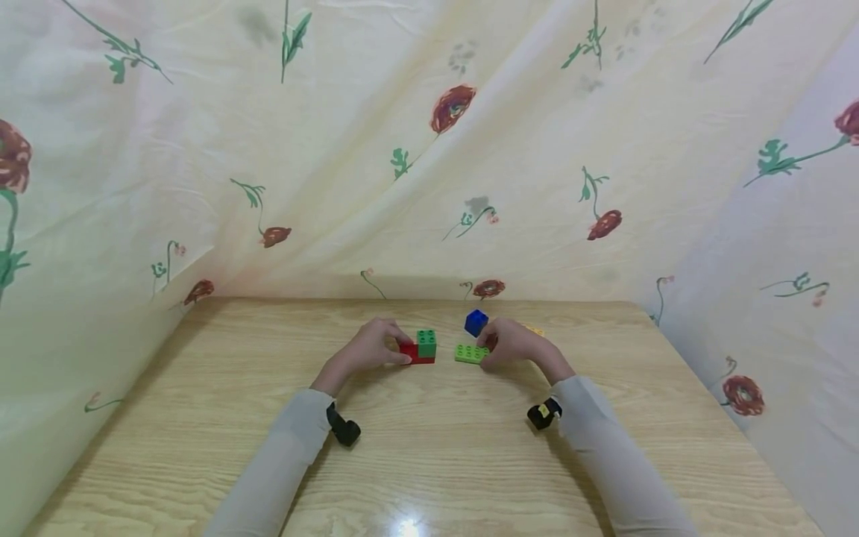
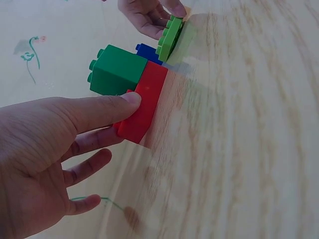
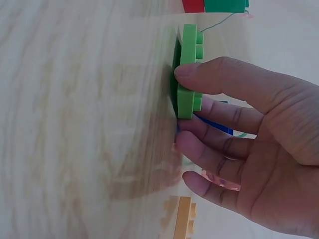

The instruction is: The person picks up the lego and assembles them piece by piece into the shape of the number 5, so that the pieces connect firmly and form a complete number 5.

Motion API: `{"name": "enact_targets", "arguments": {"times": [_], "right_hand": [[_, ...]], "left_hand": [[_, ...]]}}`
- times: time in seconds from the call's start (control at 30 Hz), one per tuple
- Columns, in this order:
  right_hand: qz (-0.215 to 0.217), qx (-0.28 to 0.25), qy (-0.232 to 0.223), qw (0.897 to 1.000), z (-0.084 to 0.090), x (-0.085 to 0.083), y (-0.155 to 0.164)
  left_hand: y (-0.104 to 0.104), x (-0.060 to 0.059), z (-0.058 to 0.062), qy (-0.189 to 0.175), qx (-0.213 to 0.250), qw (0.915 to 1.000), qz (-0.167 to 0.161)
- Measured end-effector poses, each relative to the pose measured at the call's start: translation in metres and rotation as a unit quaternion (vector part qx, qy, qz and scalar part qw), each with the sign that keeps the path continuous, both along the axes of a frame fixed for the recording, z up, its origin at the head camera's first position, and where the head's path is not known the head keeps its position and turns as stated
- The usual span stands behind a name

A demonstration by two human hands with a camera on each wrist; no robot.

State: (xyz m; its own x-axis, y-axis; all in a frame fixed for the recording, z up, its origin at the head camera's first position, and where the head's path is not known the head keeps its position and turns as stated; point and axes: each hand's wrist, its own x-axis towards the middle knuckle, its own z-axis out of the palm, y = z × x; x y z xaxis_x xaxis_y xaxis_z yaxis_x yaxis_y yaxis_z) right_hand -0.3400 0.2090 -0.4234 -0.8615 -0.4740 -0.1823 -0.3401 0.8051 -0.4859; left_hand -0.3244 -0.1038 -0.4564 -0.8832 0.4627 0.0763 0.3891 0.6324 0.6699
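Bricks lie near the far edge of the tabletop, about midway along it. The red brick rests flat on the wood with a dark green brick stacked on its right end. The left hand holds the red brick at its left end, thumb pressed along the near side and the other fingers spread loosely behind. Just to the right, apart from that pair, a light green plate lies on the surface; the right hand pinches its right end, thumb on the near edge and fingers curled at the far edge. A blue brick stands just behind the plate, closer to the far edge, and a yellow piece lies beyond the right hand. The surface is pale wood grain, glossy, with a bright glare spot near the front edge. A cream cloth printed with red flowers and green stems drapes behind the table and down both sides, enclosing it.
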Motion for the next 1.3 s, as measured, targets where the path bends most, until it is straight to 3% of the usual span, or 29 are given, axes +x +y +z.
{"name": "enact_targets", "arguments": {"times": [0.23, 0.53, 0.77, 1.03, 1.3], "right_hand": [[0.011, -0.010, -0.003, 1.000, 0.007, 0.001, -0.001], [0.026, -0.069, 0.016, 0.997, 0.014, 0.002, -0.006], [0.029, -0.135, 0.033, 0.990, 0.021, 0.002, -0.019], [0.025, -0.165, 0.057, 0.984, 0.025, 0.003, -0.041], [0.072, -0.202, 0.082, 0.973, 0.018, 0.005, -0.057]], "left_hand": [[0.000, 0.000, 0.000, 0.002, 0.002, 1.0000, 0.006], [-0.002, 0.001, -0.002, -0.005, 0.013, 0.9999, 0.010], [-0.002, 0.001, -0.002, -0.001, 0.021, 0.9998, 0.001], [-0.001, 0.000, 0.001, 0.000, 0.017, 0.9998, 0.000], [-0.002, -0.001, 0.000, 0.002, 0.027, 0.9995, -0.015]]}}
